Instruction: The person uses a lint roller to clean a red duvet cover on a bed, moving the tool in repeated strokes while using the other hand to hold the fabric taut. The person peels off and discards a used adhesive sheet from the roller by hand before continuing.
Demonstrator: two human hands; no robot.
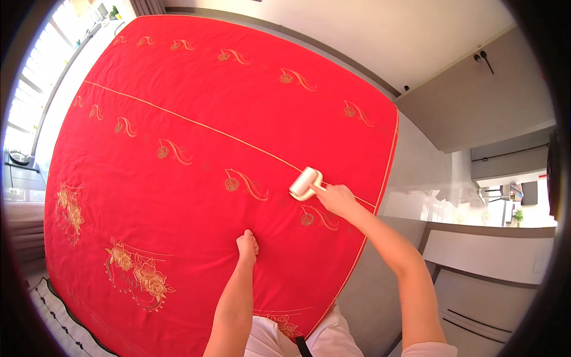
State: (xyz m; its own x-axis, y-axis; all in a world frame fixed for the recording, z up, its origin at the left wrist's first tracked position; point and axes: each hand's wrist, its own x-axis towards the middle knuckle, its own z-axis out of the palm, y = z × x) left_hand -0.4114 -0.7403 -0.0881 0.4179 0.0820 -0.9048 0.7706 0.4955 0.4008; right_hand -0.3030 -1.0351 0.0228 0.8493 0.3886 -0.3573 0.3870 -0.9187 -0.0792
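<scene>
A red bed sheet (196, 232) with gold embroidered roses spreads over a wide bed before me. My right hand (337, 200) grips the handle of a lint roller (305, 182) with a white sticky roll. The roll is over the sheet, beside the thin gold line that crosses it. My left hand (248, 246) is closed into a fist and rests on the sheet, nearer to me and left of the roller. Faint creases run out from that fist; whether fabric is pinched in it cannot be seen.
A bright window (35, 93) lies along the left side, with a grey curtain (24, 227) below it. At the right are a grey door (482, 98) with a dark handle and a white cabinet (482, 256). Glossy floor (410, 178) shows beyond the bed's right edge.
</scene>
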